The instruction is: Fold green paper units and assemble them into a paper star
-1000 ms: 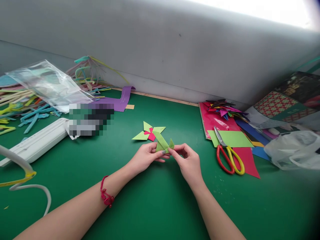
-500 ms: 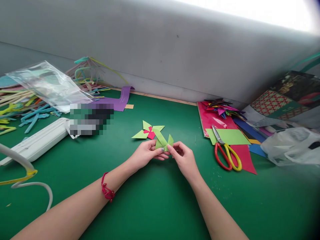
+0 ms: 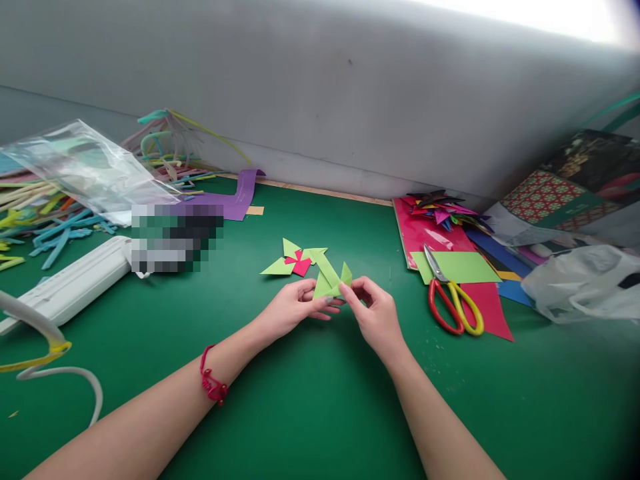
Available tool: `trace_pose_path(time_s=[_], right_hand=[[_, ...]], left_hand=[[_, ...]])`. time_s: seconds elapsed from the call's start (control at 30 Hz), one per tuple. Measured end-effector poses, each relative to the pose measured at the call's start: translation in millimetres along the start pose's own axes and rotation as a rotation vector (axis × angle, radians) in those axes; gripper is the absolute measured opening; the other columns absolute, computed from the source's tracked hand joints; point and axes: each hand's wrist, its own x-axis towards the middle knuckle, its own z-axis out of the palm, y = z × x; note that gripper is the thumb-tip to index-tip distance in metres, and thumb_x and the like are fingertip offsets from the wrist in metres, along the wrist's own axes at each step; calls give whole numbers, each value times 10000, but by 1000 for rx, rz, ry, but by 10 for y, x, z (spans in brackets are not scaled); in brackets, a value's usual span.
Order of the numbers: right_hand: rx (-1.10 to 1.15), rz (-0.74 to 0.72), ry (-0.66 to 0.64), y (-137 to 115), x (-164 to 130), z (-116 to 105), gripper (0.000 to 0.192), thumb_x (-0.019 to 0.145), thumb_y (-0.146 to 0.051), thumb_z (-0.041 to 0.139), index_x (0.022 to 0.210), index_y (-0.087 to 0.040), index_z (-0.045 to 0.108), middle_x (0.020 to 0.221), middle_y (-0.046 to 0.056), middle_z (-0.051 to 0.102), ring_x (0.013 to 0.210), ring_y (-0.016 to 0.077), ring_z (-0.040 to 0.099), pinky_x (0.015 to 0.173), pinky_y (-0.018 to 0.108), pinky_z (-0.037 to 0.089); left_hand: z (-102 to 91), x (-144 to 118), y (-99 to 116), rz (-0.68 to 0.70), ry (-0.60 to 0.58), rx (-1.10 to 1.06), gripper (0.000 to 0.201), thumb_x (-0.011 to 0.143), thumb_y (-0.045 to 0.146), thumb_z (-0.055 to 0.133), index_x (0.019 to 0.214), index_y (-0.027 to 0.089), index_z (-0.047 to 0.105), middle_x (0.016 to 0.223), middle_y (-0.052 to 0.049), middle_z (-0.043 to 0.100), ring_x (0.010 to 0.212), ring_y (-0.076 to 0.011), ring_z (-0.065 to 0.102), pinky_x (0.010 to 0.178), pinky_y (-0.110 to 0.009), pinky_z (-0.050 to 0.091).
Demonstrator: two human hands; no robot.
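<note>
Both hands, left hand (image 3: 290,308) and right hand (image 3: 376,315), pinch the folded green paper (image 3: 330,281) between their fingertips.

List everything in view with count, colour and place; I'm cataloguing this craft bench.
folded paper piece: one, light green, pinched between both hands
paper pinwheel: one, green and pink, on the mat behind the hands
scissors: one pair, red and yellow handles, on paper sheets at right
paper sheets: several, pink, green, blue, right side
plastic bag: one, clear, far left
green mat: one, covers the table
left hand: one, grips the piece
right hand: one, grips the piece
</note>
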Motion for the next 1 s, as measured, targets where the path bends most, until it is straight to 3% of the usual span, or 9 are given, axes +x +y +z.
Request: trace_pose_path(time_s=[0.2,0.47,0.67,1.0], right_hand=[[4,7,-24,8,-6,-1,221,812,-352,504,662,-189,495,637,-23,504,599,110,481,579,222,390],[-19,-50,-84,2,15,-86,185,816,-326,510,688,-191,522,675,-25,525,634,111,509,605,218,393],[-46,-82,-149,-14,-14,-59,200,814,-335,510,673,-194,511,654,-23,530,610,112,507,592,228,403],[-2,-170,43,17,-46,78,116,800,-286,545,729,-201,578,743,9,573,690,134,534,642,264,453]], left_hand=[[-20,7,30,55,25,-17,326,764,359,600,984,123,554,1023,-114,645,894,-244,634,788,-372,501],[6,-20,68,27,18,-12,314,810,362,539,992,110,586,990,-125,659,902,-245,630,791,-375,498],[-18,-14,42,43,63,54,295,766,387,589,899,126,628,842,-73,699,802,-217,656,725,-318,522],[-38,12,10,30,149,32,267,748,373,612,835,120,608,764,-70,706,746,-209,670,696,-314,536]])
